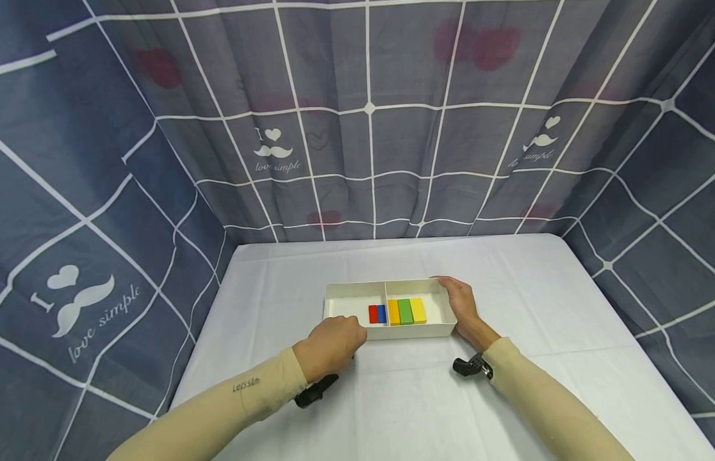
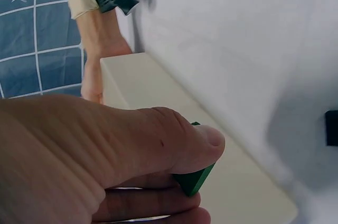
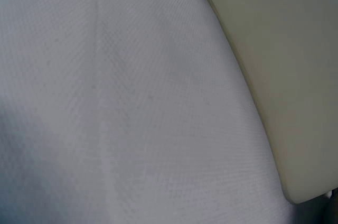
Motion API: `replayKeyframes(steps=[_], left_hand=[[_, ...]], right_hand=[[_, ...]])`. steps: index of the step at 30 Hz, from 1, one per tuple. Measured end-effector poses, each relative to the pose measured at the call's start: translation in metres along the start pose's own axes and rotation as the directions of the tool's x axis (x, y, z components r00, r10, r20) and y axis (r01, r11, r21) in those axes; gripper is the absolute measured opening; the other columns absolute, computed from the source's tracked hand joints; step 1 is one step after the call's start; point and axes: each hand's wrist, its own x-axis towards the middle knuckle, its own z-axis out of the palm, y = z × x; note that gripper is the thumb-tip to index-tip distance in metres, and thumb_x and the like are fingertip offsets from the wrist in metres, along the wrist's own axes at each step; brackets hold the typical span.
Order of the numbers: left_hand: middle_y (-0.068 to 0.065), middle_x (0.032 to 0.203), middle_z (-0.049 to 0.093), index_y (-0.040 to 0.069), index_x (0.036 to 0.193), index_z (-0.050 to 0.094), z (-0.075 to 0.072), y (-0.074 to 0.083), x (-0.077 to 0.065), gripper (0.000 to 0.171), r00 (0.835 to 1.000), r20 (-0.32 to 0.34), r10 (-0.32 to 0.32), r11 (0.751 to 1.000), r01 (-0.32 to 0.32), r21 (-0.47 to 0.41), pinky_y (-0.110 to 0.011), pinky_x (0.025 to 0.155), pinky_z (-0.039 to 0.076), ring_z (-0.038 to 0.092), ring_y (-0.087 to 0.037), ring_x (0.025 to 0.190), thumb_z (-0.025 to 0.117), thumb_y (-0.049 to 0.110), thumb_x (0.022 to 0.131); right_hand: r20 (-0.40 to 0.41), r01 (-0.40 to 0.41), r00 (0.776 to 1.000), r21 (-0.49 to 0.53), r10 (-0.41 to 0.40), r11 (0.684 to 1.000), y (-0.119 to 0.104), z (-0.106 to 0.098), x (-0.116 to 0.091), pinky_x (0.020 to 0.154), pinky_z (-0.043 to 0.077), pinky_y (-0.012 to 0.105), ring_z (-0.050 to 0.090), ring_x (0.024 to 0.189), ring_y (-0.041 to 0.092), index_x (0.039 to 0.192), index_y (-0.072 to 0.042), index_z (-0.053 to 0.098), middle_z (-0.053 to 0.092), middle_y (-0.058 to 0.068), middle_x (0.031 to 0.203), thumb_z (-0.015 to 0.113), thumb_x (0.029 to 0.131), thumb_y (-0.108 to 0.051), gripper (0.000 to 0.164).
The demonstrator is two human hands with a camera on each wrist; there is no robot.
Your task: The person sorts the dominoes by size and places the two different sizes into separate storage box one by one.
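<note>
A cream box (image 1: 421, 331) with two compartments lies on the white table. Red (image 1: 373, 314) and blue (image 1: 382, 314) blocks lie in its left compartment, beside the divider. Orange (image 1: 394, 312), green (image 1: 405, 312) and yellow (image 1: 418, 310) blocks fill part of the right one. My left hand (image 1: 332, 346) is at the near rim of the left compartment; in the left wrist view it pinches another green block (image 2: 193, 182) between thumb and fingers. At the box's right end, my right hand (image 1: 462, 304) grips the wall, its fingers reaching round the far corner.
White cloth (image 1: 277, 275) covers the table. Dark grid-patterned curtains (image 1: 334, 147) stand behind it and at both sides. A black camera strap (image 1: 317, 390) sits at the left wrist, another (image 1: 471, 366) at the right.
</note>
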Motion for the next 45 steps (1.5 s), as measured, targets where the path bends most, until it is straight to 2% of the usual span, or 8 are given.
replayKeyframes(steps=[5,10,14,22,25,32,38,45], left_hand=[[-0.006,0.083,0.073,0.01,0.089,0.079,-0.01,-0.005,0.003,0.01,1.0,-0.026,-0.002,1.0,0.001,-0.004,-0.029,0.064,0.062,0.069,-0.017,0.068,0.085,0.002,0.088],[-0.006,0.08,0.071,0.011,0.085,0.076,-0.016,-0.01,0.006,0.013,0.999,-0.042,-0.008,1.0,0.007,-0.021,-0.033,0.065,0.062,0.065,-0.018,0.065,0.081,-0.001,0.089],[-0.006,0.082,0.072,0.01,0.088,0.078,-0.019,-0.013,0.009,0.011,0.998,-0.053,-0.024,0.999,0.022,-0.039,-0.035,0.066,0.062,0.065,-0.018,0.067,0.08,-0.001,0.091],[-0.006,0.079,0.071,0.009,0.085,0.077,-0.028,-0.02,0.016,0.014,0.996,-0.042,-0.074,0.995,0.071,-0.074,-0.034,0.061,0.061,0.061,-0.017,0.062,0.08,-0.004,0.089],[-0.007,0.082,0.073,0.008,0.088,0.078,-0.031,-0.021,0.019,0.011,0.996,-0.034,-0.086,0.994,0.084,-0.077,-0.034,0.063,0.062,0.063,-0.017,0.064,0.082,-0.002,0.089],[-0.007,0.084,0.077,0.007,0.092,0.081,-0.033,-0.026,0.027,0.009,0.995,-0.04,-0.093,0.994,0.09,-0.064,-0.034,0.07,0.065,0.066,-0.017,0.068,0.084,-0.001,0.088],[-0.007,0.083,0.078,0.006,0.092,0.082,-0.031,-0.029,0.034,0.009,0.995,-0.032,-0.093,0.993,0.09,-0.081,-0.033,0.071,0.065,0.067,-0.016,0.068,0.084,-0.002,0.087],[-0.006,0.085,0.077,0.006,0.095,0.083,-0.027,-0.031,0.041,0.012,0.993,-0.014,-0.114,0.989,0.112,-0.098,-0.034,0.071,0.066,0.067,-0.016,0.066,0.088,0.0,0.087]], right_hand=[[-0.008,-0.002,1.0,-0.013,0.001,1.0,0.0,0.0,0.0,0.093,0.059,0.024,0.07,0.115,0.015,0.143,0.003,0.068,0.067,0.021,0.147,0.05,0.113,-0.028,0.047],[-0.01,-0.003,1.0,-0.018,0.003,1.0,-0.001,0.0,-0.001,0.095,0.058,0.025,0.068,0.12,0.017,0.143,0.002,0.068,0.066,0.022,0.15,0.05,0.113,-0.029,0.047],[-0.005,-0.003,1.0,-0.016,0.003,1.0,-0.001,-0.001,-0.001,0.095,0.058,0.025,0.068,0.121,0.019,0.144,0.002,0.067,0.065,0.022,0.151,0.049,0.114,-0.03,0.047],[-0.013,-0.013,1.0,-0.035,0.012,0.999,-0.001,0.0,-0.001,0.094,0.058,0.023,0.068,0.121,0.018,0.144,0.002,0.067,0.065,0.021,0.151,0.049,0.114,-0.03,0.048],[-0.015,-0.014,1.0,-0.029,0.013,0.999,-0.001,0.0,-0.001,0.094,0.058,0.024,0.068,0.121,0.019,0.144,0.002,0.067,0.065,0.021,0.151,0.05,0.113,-0.03,0.048],[-0.011,-0.018,1.0,-0.016,0.018,1.0,-0.001,-0.001,-0.001,0.094,0.058,0.024,0.069,0.118,0.017,0.143,0.002,0.068,0.067,0.02,0.148,0.051,0.113,-0.03,0.047],[-0.013,-0.018,1.0,-0.006,0.018,1.0,0.0,0.001,0.0,0.092,0.059,0.025,0.07,0.113,0.013,0.14,0.001,0.07,0.071,0.015,0.142,0.052,0.112,-0.029,0.045],[-0.008,-0.016,1.0,-0.006,0.016,1.0,-0.002,0.001,-0.001,0.091,0.059,0.025,0.07,0.113,0.015,0.142,0.002,0.069,0.068,0.021,0.147,0.052,0.112,-0.029,0.047]])
